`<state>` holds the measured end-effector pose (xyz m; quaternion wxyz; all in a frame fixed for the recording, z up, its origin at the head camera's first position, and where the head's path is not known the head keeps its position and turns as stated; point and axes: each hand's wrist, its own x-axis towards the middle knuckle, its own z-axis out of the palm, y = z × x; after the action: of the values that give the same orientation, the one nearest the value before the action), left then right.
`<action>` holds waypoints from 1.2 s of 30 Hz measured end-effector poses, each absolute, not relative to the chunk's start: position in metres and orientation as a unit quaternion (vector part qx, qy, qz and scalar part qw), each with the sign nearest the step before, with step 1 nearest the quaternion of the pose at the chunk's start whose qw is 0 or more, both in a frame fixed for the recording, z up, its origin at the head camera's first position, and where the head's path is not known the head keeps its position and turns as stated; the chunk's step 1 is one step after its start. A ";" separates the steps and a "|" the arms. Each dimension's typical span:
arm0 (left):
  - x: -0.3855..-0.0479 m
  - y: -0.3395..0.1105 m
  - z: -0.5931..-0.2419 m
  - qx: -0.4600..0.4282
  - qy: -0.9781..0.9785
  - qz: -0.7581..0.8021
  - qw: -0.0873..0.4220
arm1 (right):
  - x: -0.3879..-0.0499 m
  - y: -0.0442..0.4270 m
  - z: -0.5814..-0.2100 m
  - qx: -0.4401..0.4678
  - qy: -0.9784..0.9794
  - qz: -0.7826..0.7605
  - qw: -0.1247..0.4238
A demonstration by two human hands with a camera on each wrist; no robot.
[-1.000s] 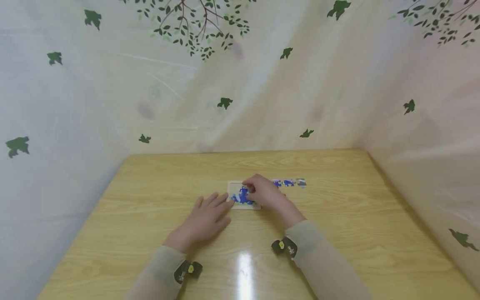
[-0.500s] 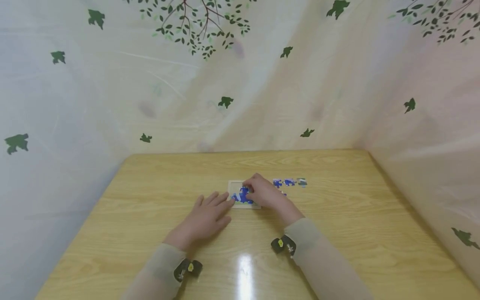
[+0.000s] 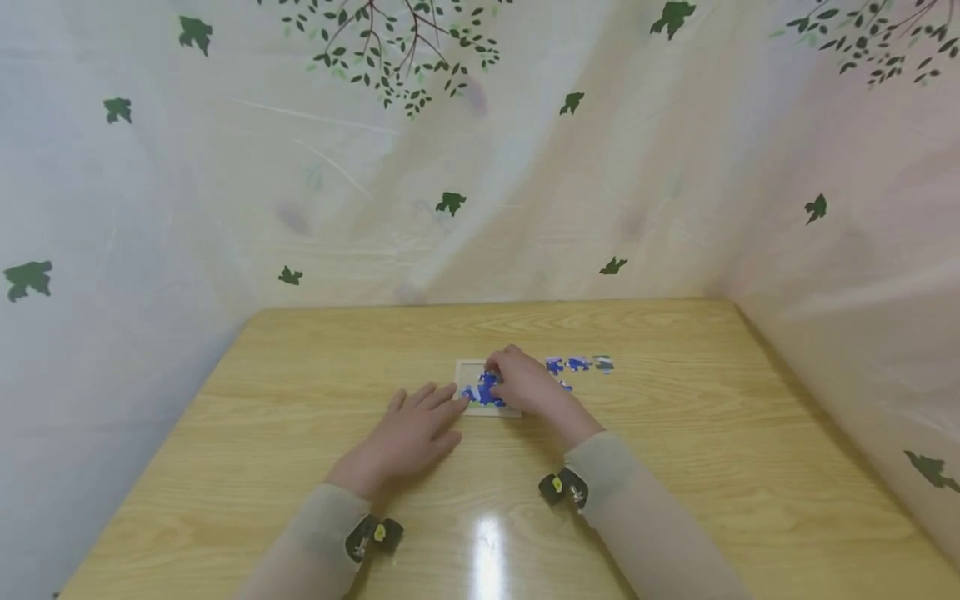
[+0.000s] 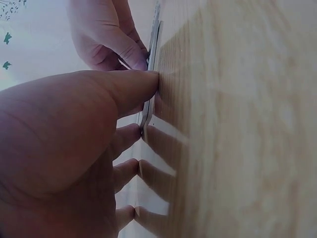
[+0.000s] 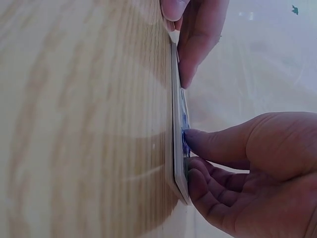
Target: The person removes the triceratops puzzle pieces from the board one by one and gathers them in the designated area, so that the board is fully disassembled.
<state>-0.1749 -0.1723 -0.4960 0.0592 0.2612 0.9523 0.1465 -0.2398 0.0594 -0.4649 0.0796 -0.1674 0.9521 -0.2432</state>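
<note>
A small jigsaw puzzle tray (image 3: 470, 362) with a pale rim lies flat on the table. Blue puzzle pieces (image 3: 486, 392) fill part of its lower area. My left hand (image 3: 408, 437) is spread flat, its fingertips touching the tray's left edge and corner. Over the tray's right side, my right hand (image 3: 522, 382) has curled fingers and pinches a blue puzzle piece at the surface; the fingers hide most of it. In the right wrist view, the thumb of the right hand (image 5: 277, 163) presses down on blue pieces, with the other fingers bent beside it at the tray's edge (image 5: 176, 124).
Loose puzzle pieces (image 3: 577, 364) lie in a row right of the tray, and another loose piece (image 3: 566, 386) is partly behind the right hand. The wooden table (image 3: 300, 367) meets a pale curtain (image 3: 337, 225) printed with leaves at its back and sides.
My right hand has shifted very slightly at the tray, its fingers still on the piece. The left hand stays at the tray's left edge.
</note>
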 end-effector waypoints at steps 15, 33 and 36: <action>-0.176 -0.172 -0.485 0.270 0.951 0.143 0.058 | -0.243 0.058 -0.460 -0.162 0.950 -0.254 0.078; -0.180 -0.176 -0.488 0.271 0.949 0.146 0.063 | -0.247 0.053 -0.464 -0.147 0.953 -0.258 0.057; -0.179 -0.176 -0.488 0.280 0.948 0.141 0.060 | -0.244 0.052 -0.464 -0.138 0.950 -0.274 0.055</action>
<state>-0.1786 -0.1762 -0.4878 0.0599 0.2795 0.9478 0.1410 -0.2441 0.0522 -0.4640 0.0548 -0.1377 0.9502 -0.2741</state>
